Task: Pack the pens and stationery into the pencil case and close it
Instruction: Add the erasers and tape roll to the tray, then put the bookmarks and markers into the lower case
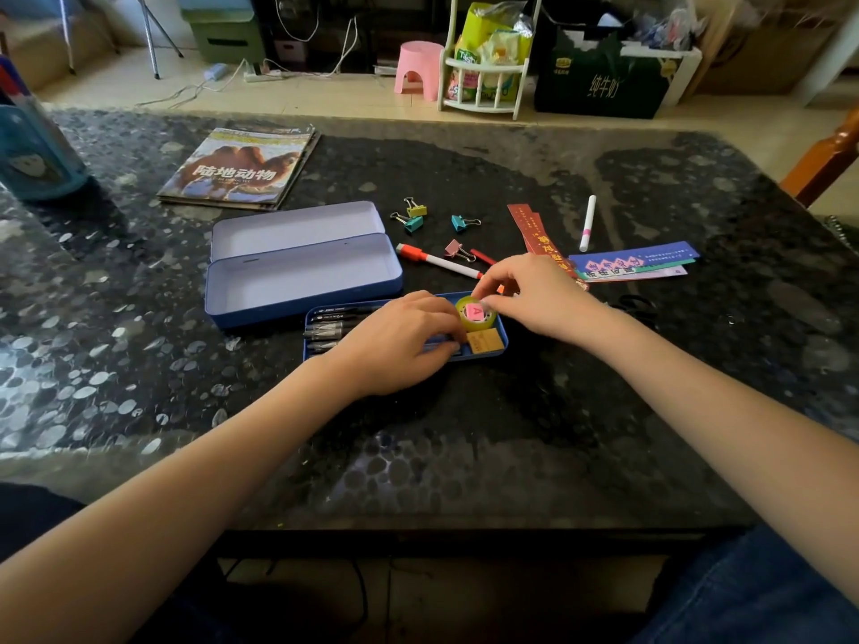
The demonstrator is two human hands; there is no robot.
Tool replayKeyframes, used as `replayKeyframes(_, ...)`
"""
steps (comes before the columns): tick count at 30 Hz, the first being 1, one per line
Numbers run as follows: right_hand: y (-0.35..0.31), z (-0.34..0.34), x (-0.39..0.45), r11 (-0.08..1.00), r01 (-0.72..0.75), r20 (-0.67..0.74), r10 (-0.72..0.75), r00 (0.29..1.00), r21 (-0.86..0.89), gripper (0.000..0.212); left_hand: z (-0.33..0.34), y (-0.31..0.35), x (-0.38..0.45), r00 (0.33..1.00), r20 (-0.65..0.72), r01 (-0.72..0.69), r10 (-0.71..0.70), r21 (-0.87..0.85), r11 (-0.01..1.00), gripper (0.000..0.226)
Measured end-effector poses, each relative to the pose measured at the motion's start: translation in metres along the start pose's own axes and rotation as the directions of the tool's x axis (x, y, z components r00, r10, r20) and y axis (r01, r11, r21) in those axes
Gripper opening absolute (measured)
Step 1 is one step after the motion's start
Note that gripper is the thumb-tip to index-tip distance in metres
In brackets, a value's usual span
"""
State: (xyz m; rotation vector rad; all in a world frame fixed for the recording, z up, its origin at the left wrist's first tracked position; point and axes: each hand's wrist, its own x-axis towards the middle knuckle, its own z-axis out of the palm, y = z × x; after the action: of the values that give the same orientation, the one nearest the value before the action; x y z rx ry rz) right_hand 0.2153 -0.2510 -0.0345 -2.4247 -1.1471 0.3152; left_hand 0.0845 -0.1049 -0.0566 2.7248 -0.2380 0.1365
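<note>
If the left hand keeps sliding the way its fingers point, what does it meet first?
Probably the tan eraser-like block in the blue inner tray: the left hand points right along the tray, fingertips almost touching it. The tape roll sits just beyond, further back.

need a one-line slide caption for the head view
Both hands settle a tape roll into the blue inner tray beside the open pencil tin.

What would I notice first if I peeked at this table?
Two hands meet at the middle: the left hand rests on pens in a blue tray, and the right hand pinches a yellow tape roll in it. Behind lies the open tin pencil case, with colourful binder clips to its right.
</note>
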Motion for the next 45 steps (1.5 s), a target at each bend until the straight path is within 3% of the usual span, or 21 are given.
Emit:
replayKeyframes(4,-0.001,-0.014,-0.006,0.999,-0.029,-0.044,0.030,0.999,0.034,0.023,-0.006,0.004,-0.006,1.000,-0.012,0.027,-0.027,-0.031,0.999,0.033)
replayKeyframes(6,-0.004,-0.017,-0.012,1.000,-0.017,0.021,0.017,1.000,0.022,0.032,-0.013,0.002,-0.011,0.999,0.017,0.033,-0.034,0.007,0.999,0.043)
replayKeyframes(9,-0.009,-0.009,-0.023,0.994,0.047,0.223,-0.023,0.974,-0.103,0.070,-0.024,-0.006,-0.023,0.991,0.088,0.091,-0.100,0.105,0.990,0.067)
replayKeyframes(11,-0.010,-0.001,-0.028,0.970,0.088,0.273,-0.024,0.962,-0.227,0.088,-0.032,-0.012,-0.033,0.969,0.160,0.159,-0.186,0.166,0.973,0.084)
replayKeyframes(14,-0.012,0.007,-0.027,0.933,0.087,0.249,0.003,0.968,-0.349,0.096,-0.045,-0.021,-0.046,0.941,0.213,0.217,-0.265,0.223,0.950,0.096)
replayKeyframes(22,-0.008,-0.001,-0.018,0.932,0.020,0.240,0.073,0.968,-0.362,0.110,-0.060,-0.038,-0.067,0.913,0.211,0.283,-0.349,0.291,0.914,0.100)
replayKeyframes(24,-0.004,-0.005,-0.019,0.931,0.015,0.218,0.069,0.973,-0.365,0.108,-0.061,-0.043,-0.071,0.898,0.217,0.315,-0.384,0.294,0.902,0.094)
replayKeyframes(27,0.002,-0.007,-0.023,0.927,-0.006,0.210,0.091,0.973,-0.376,0.105,-0.061,-0.049,-0.069,0.902,0.126,0.362,-0.413,0.301,0.882,0.066)
replayKeyframes(32,0.003,-0.003,-0.031,0.906,0.047,0.170,0.027,0.985,-0.421,0.107,-0.062,-0.061,-0.057,0.915,0.010,0.355,-0.404,0.456,0.816,0.030)
replayKeyframes(39,0.012,-0.007,-0.052,0.854,0.025,0.141,0.056,0.988,-0.519,0.100,-0.062,-0.064,-0.052,0.927,-0.090,0.365,-0.364,0.436,0.823,0.019)
replayKeyframes(45,0.028,-0.025,-0.062,0.802,-0.069,0.140,0.188,0.972,-0.594,0.104,-0.066,-0.056,-0.053,0.910,-0.033,0.388,-0.414,0.422,0.820,0.018)
